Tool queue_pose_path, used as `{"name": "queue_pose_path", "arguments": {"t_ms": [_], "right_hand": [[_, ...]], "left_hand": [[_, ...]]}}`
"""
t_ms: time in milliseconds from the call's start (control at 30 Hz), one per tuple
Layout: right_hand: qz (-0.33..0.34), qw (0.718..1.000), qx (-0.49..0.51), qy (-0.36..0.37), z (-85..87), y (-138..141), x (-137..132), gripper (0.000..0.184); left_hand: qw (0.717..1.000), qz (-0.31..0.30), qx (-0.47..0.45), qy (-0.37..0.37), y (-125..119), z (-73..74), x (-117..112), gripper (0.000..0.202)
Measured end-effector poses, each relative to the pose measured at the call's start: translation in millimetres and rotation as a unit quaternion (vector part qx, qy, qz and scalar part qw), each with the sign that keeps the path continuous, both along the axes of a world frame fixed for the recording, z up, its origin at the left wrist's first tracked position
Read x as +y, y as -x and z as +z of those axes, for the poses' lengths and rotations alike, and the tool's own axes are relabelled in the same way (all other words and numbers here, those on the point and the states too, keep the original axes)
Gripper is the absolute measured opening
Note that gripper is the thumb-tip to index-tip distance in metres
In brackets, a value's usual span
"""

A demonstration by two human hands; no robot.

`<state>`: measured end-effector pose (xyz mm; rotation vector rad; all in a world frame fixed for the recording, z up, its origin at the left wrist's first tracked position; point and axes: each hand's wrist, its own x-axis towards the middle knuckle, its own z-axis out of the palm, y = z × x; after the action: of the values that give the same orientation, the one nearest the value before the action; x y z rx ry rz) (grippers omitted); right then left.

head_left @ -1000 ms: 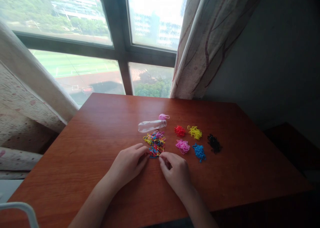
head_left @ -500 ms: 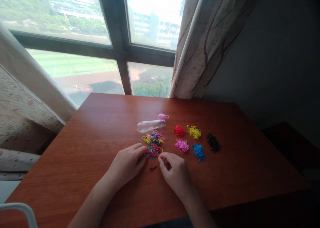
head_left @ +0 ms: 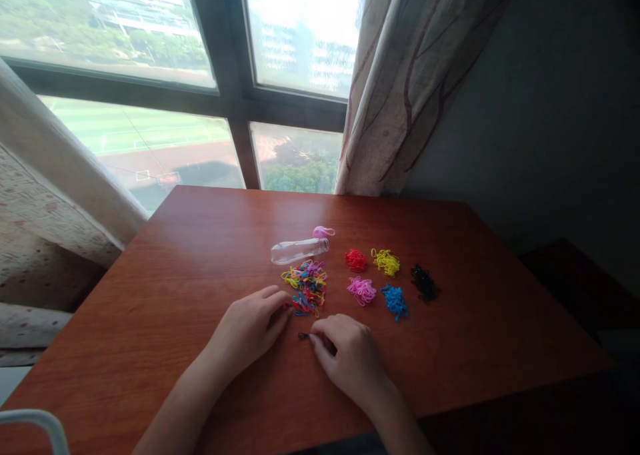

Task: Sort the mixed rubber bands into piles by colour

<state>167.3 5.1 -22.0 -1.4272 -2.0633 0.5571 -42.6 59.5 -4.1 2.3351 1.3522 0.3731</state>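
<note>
A mixed pile of small coloured rubber bands (head_left: 307, 282) lies on the wooden table, with red, yellow, blue and purple ones tangled together. My left hand (head_left: 255, 322) rests at the pile's near left edge, thumb and forefinger drawn together; what is between them, if anything, is hidden. Just below the pile, my right hand (head_left: 347, 348) has its thumb and forefinger pinched on the end of a black rubber band (head_left: 303, 336), whose other end points left along the tabletop.
Sorted heaps of red bands (head_left: 355, 260), yellow bands (head_left: 386, 262), pink bands (head_left: 361, 290), blue bands (head_left: 395, 301) and black bands (head_left: 425, 282) lie to the right. A clear bottle (head_left: 299, 250) lies on its side behind the mixed pile, beside a pink looped object (head_left: 323, 232).
My right hand has moved down and slightly left from the mixed pile's edge to the black rubber band and pinched it. My left hand stays by the pile. The view has shifted slightly.
</note>
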Motion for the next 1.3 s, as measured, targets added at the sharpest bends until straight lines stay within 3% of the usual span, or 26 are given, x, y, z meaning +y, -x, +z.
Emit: {"name": "queue_pose_path", "arguments": {"t_ms": [200,367,467,633,867,1067,1300], "right_hand": [[-0.067,0.992,0.101,-0.023,4.8,-20,-2,0.014],[-0.231,0.965,0.074,-0.095,4.8,-89,1,0.02],[-0.333,0.937,0.02,-0.099,-1.6,-139,6,0.028],[-0.411,0.909,-0.028,-0.066,-12.7,-188,9,0.038],[-0.43,0.901,-0.028,-0.047,-17.2,-189,10,0.04],[-0.418,0.904,-0.051,-0.075,-14.5,-182,13,0.044],[-0.353,0.927,-0.005,-0.127,-5.4,-133,9,0.036]], "left_hand": [[1.0,0.001,0.006,-0.01,1,-0.5,1,0.022],[1.0,0.006,0.02,-0.007,0,-0.3,1,0.022],[1.0,0.009,0.023,-0.008,0,0.1,1,0.022],[1.0,0.011,0.019,-0.008,0,0.8,1,0.022],[1.0,0.014,0.005,-0.004,0,-0.7,2,0.021],[1.0,0.013,-0.004,-0.011,0,1.3,2,0.021],[1.0,0.011,0.003,-0.014,0,0.1,1,0.021]]}}
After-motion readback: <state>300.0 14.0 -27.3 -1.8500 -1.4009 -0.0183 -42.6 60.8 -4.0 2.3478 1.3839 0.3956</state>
